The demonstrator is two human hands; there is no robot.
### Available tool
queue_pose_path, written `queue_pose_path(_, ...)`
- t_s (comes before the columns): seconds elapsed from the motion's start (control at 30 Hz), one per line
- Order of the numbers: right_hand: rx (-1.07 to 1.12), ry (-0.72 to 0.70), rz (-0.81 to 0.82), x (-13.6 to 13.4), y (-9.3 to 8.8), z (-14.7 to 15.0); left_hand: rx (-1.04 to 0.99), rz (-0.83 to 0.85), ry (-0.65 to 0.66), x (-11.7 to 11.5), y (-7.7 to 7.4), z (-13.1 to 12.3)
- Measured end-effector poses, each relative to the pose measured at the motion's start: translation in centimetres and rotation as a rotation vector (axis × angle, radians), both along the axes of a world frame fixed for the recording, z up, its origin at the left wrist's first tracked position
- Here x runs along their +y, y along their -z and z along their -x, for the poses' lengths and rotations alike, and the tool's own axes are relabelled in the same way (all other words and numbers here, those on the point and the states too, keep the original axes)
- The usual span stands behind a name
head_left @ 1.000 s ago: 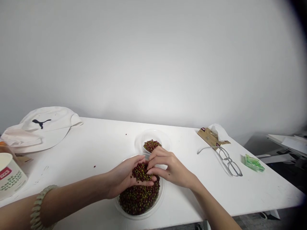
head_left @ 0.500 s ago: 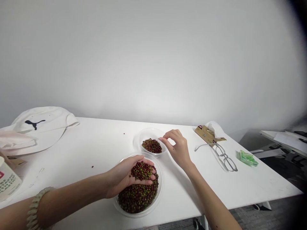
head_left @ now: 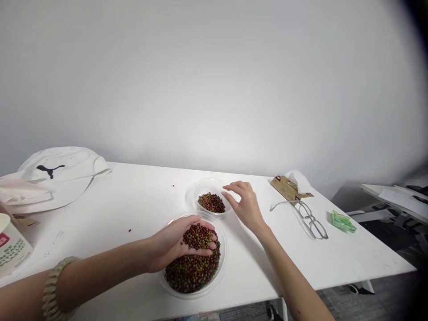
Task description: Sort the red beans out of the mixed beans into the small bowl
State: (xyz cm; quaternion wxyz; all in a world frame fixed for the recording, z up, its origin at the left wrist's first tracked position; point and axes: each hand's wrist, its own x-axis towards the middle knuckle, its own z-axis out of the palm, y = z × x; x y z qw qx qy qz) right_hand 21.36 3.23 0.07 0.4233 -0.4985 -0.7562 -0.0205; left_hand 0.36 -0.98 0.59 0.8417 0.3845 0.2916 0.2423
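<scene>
Palm up, my left hand (head_left: 169,240) is cupped and holds a heap of small red and green beans (head_left: 199,236). It rests over the larger clear plastic bowl (head_left: 223,263), which holds many more of the same beans. Just behind that stands a smaller clear bowl (head_left: 210,183) with a lower pile of beans (head_left: 211,202). My right hand (head_left: 245,203) hovers at the right rim of the smaller bowl. Its thumb and forefinger are apart, and nothing shows between them.
A white cap (head_left: 63,174) lies at the left, near a paper cup (head_left: 13,249). On the right are a brown packet (head_left: 284,187) with white tissue, eyeglasses (head_left: 310,217) and a green wrapper (head_left: 343,221). Two stray beans lie on the white table (head_left: 133,191).
My right thumb and forefinger have parted at the smaller bowl's rim. My left hand still holds its beans in nearly the same place. The view has shifted slightly.
</scene>
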Motion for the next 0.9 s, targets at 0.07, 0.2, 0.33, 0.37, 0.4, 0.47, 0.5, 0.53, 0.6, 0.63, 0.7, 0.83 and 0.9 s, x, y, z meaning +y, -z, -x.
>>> queue_pose_path(0.07,-0.021,-0.078,0.057,-0.5,-0.4,0.4,0.002,-0.004,-0.001,0.0,0.0,0.0)
queue_pose_path(0.2,-0.102,-0.489,0.283,-2.6,-1.8,1.6,-0.013,-0.005,0.005,0.0,0.1,-0.1)
queue_pose_path(0.33,-0.257,-0.608,0.365,-3.9,-2.0,2.6,-0.009,0.010,-0.024,0.1,0.3,-0.3)
queue_pose_path(0.37,-0.280,-0.605,0.371,-4.0,-1.8,2.8,-0.007,0.010,-0.024,0.1,0.3,-0.3)
queue_pose_path(0.4,-0.292,-0.600,0.374,-4.0,-1.7,2.8,-0.005,0.006,-0.020,0.2,0.4,-0.4)
queue_pose_path(0.47,-0.291,-0.604,0.375,-3.8,-1.4,2.9,0.003,-0.007,-0.002,0.2,0.4,-0.4)
queue_pose_path(0.5,-0.282,-0.611,0.374,-3.8,-1.3,2.8,0.007,-0.013,0.008,0.3,0.5,-0.5)
queue_pose_path(0.53,-0.270,-0.616,0.372,-3.7,-1.2,2.8,0.008,-0.014,0.017,0.3,0.5,-0.5)
queue_pose_path(0.6,-0.240,-0.629,0.369,-3.7,-1.3,2.8,-0.001,-0.008,0.021,0.3,0.5,-0.5)
queue_pose_path(0.63,-0.220,-0.639,0.365,-3.8,-1.4,2.8,-0.007,-0.003,0.018,0.3,0.6,-0.4)
queue_pose_path(0.7,-0.157,-0.658,0.345,-3.8,-1.7,2.7,-0.018,0.005,0.000,0.3,0.6,-0.4)
queue_pose_path(0.83,0.075,-0.526,0.168,-3.2,-2.0,2.1,-0.010,0.021,-0.003,0.2,0.4,-0.3)
queue_pose_path(0.9,0.136,-0.328,0.057,-2.5,-1.8,1.6,-0.002,0.019,0.003,0.2,0.3,-0.2)
